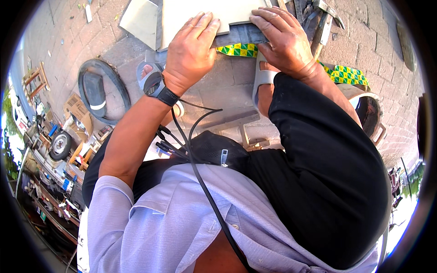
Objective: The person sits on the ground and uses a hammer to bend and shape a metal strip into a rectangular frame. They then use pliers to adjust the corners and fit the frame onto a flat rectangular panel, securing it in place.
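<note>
A pale cream sheet (200, 9) with a stepped near edge lies at the top, over a dark grey slab (243, 34). My left hand (191, 50) rests on the sheet near that edge, fingers stretched forward and thumb hanging toward the near side. To its right, my right hand (284, 38) lays its fingers over the sheet's edge, its thumb apart beside the grey slab. What is under both palms is hidden. Beyond my right hand, a hammer (323, 27) lies on the ground. A green-and-yellow checked strip (239, 50) shows below the slab.
Another pale sheet (141, 22) leans at the left. A black tyre (82, 84) lies on the brick paving, left of my sandalled feet. A round container (371, 111) stands right of my leg. Black cables (191, 150) hang across my lap. Clutter (54, 168) fills the far left.
</note>
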Tool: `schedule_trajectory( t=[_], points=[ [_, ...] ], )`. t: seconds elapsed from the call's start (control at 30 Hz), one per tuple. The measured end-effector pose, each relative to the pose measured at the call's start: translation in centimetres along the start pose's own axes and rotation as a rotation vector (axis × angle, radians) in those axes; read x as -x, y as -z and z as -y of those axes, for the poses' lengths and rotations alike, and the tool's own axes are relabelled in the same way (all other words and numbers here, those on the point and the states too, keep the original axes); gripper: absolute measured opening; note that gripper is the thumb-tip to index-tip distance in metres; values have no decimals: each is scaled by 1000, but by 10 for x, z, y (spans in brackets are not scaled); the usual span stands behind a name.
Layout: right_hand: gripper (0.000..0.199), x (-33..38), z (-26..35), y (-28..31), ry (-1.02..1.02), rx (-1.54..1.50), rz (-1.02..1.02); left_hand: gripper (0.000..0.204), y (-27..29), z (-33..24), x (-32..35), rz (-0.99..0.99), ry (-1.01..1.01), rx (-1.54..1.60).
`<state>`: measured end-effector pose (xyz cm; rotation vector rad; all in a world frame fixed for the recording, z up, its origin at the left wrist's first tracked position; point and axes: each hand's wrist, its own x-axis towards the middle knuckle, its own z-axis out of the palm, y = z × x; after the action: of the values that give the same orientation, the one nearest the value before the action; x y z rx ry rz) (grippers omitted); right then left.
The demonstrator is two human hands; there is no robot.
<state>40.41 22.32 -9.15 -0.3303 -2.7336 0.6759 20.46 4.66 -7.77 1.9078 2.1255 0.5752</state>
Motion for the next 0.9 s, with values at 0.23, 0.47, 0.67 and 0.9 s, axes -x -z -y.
schedule_trajectory(
  t=[0.23,0.47,0.67,0.9],
  points=[
    [64,-1,1,1,-11,-12,5,57,0,-2,1,-12,28,13],
    [56,1,1,-1,-5,2,2,57,-1,-4,1,-14,42,19],
    [56,1,1,-1,-12,2,6,54,-5,-2,2,-29,20,8],
    [57,1,1,-2,-20,-2,6,53,-4,0,3,-23,4,-5]
  ],
)
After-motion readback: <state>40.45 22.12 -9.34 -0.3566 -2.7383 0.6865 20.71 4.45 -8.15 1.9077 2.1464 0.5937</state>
